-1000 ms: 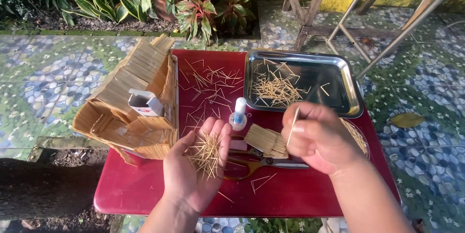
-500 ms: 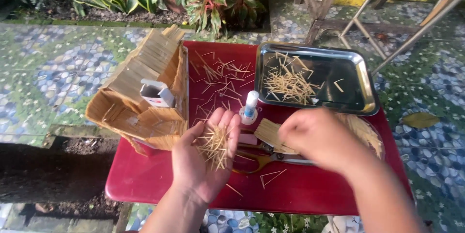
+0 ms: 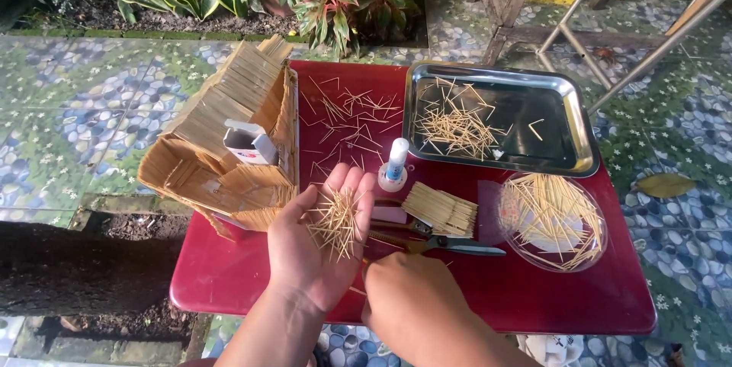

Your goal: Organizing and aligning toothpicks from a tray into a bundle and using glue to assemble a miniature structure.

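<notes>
Glue bottle (image 3: 396, 163) (upright) beside steel tray (image 3: 583, 134), scissors (image 3: 438, 243)

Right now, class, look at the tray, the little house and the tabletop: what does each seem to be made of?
The tray looks like polished metal: silvery rim with bright reflections. The little house seems built of thin pale wooden sticks glued side by side, matt and straw-coloured. The tabletop is probably glossy dark red plastic, judging by its smooth sheen and rounded edge.

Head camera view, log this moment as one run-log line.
left hand: open palm up, holding loose toothpicks | right hand: knuckles up on red table, grip hidden | scissors: beside right hand | toothpick house: at left
</notes>
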